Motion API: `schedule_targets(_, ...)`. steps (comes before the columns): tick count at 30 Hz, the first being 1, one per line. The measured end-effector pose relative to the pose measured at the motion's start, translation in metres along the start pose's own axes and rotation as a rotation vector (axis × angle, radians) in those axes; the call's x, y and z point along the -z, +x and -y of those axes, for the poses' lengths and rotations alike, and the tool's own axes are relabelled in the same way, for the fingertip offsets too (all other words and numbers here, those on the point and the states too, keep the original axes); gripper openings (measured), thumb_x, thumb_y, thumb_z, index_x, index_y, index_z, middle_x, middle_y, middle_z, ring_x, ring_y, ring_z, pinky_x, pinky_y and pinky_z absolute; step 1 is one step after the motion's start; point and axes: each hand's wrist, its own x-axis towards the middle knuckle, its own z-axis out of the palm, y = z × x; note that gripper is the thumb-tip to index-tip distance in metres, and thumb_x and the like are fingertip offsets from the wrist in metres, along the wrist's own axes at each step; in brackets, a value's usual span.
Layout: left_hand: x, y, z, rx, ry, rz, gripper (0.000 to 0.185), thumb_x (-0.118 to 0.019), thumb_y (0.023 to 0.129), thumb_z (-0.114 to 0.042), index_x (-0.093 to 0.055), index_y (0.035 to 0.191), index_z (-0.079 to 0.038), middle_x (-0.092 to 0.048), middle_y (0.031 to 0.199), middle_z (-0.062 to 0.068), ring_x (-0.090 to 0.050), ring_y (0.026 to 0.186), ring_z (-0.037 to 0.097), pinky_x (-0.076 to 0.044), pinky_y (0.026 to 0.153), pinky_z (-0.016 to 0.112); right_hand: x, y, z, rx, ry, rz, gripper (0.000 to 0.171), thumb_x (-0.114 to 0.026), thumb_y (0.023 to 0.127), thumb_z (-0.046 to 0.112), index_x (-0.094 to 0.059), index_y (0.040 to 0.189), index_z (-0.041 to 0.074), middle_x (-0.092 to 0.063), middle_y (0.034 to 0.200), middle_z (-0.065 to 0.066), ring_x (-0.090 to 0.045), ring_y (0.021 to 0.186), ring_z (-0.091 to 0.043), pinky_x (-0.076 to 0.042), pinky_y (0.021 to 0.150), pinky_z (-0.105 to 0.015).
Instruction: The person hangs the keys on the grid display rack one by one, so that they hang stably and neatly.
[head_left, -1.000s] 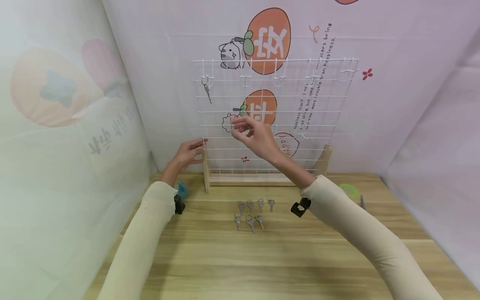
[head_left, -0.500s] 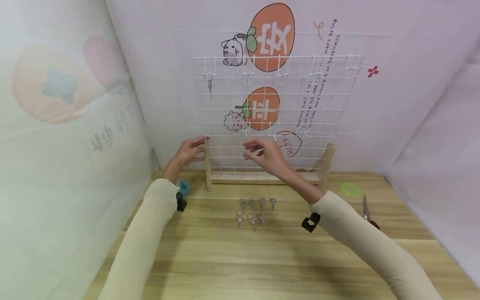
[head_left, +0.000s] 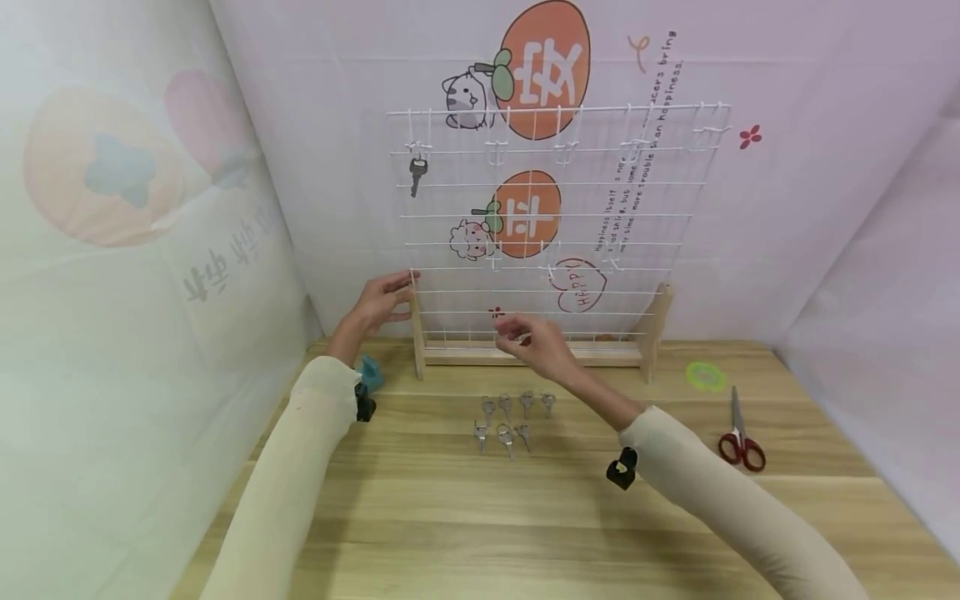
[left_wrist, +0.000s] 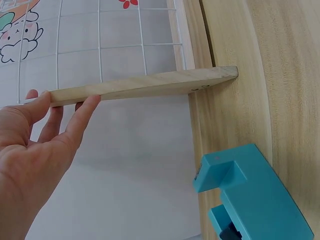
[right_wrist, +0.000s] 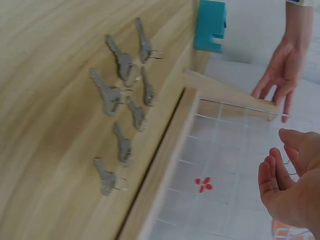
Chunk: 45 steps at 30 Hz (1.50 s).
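Observation:
A white wire grid rack (head_left: 555, 217) stands on a wooden frame at the back of the table. One key (head_left: 417, 172) hangs from its top-left hook. Several loose keys (head_left: 513, 418) lie in two rows on the table in front of the rack, also seen as keys (right_wrist: 122, 100) in the right wrist view. My left hand (head_left: 390, 296) rests straight fingers (left_wrist: 82, 115) against the left wooden post (left_wrist: 145, 85). My right hand (head_left: 525, 337) hovers just above and behind the keys, fingers loosely curled, holding nothing; the same empty hand (right_wrist: 290, 190) shows in front of the grid.
A teal block (head_left: 369, 373) lies by the left post, near my left wrist (left_wrist: 252, 200). Red-handled scissors (head_left: 741, 442) and a green ring (head_left: 705, 377) lie at the right of the table (head_left: 480, 533). Printed fabric walls close in the back and both sides.
My right hand has come down from the middle of the grid to just above the table, near the loose keys. The left hand stays on the post.

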Motion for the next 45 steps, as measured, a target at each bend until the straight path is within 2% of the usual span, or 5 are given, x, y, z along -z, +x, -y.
schedule_targets(13, -0.002, 0.002, -0.001, 0.025, -0.012, -0.009, 0.047, -0.053, 0.109, -0.008, -0.049, 0.156, -0.012, -0.034, 0.167, 0.012, -0.043, 0.146, 0.035, -0.048, 0.11, 0.058, -0.032, -0.017, -0.035, -0.005, 0.003, 0.06, 0.026, -0.077, 0.093, 0.003, -0.072, 0.118, -0.004, -0.075, 0.111, -0.018, -0.071, 0.1, -0.032, -0.064, 0.084, -0.04)
schedule_targets(22, -0.001, 0.002, -0.001, 0.021, -0.011, -0.013, 0.047, -0.053, 0.109, -0.007, -0.049, 0.156, -0.012, -0.036, 0.166, 0.011, -0.043, 0.147, 0.035, -0.047, 0.111, 0.057, -0.053, -0.023, -0.053, -0.019, -0.07, 0.147, 0.022, -0.076, 0.094, 0.003, -0.072, 0.114, -0.006, -0.075, 0.111, -0.018, -0.071, 0.101, -0.033, -0.063, 0.085, -0.04)
schedule_targets(27, 0.0, 0.001, -0.003, 0.031, -0.029, -0.002, 0.048, -0.052, 0.11, -0.006, -0.047, 0.157, -0.012, -0.034, 0.167, 0.01, -0.041, 0.148, 0.035, -0.045, 0.113, 0.058, -0.064, -0.025, -0.061, 0.026, -0.075, 0.176, 0.019, -0.076, 0.092, -0.002, -0.074, 0.11, -0.008, -0.076, 0.107, -0.018, -0.072, 0.098, -0.032, -0.063, 0.085, -0.04)
schedule_targets(36, -0.003, -0.012, -0.018, 0.068, -0.04, 0.008, 0.05, -0.051, 0.109, -0.002, -0.044, 0.158, -0.006, -0.032, 0.168, 0.013, -0.039, 0.148, 0.037, -0.043, 0.114, 0.06, -0.08, -0.021, -0.065, -0.147, -0.136, 0.292, 0.017, -0.077, 0.094, 0.006, -0.076, 0.11, 0.003, -0.076, 0.103, -0.007, -0.071, 0.095, -0.02, -0.061, 0.085, -0.03)
schedule_targets(45, -0.002, -0.013, -0.019, 0.061, -0.043, 0.018, 0.05, -0.05, 0.109, -0.002, -0.043, 0.158, -0.006, -0.032, 0.168, 0.013, -0.038, 0.149, 0.037, -0.042, 0.115, 0.061, -0.083, -0.022, -0.065, -0.146, -0.197, 0.34, 0.015, -0.077, 0.094, 0.005, -0.078, 0.109, 0.004, -0.078, 0.105, -0.008, -0.073, 0.099, -0.022, -0.062, 0.088, -0.033)
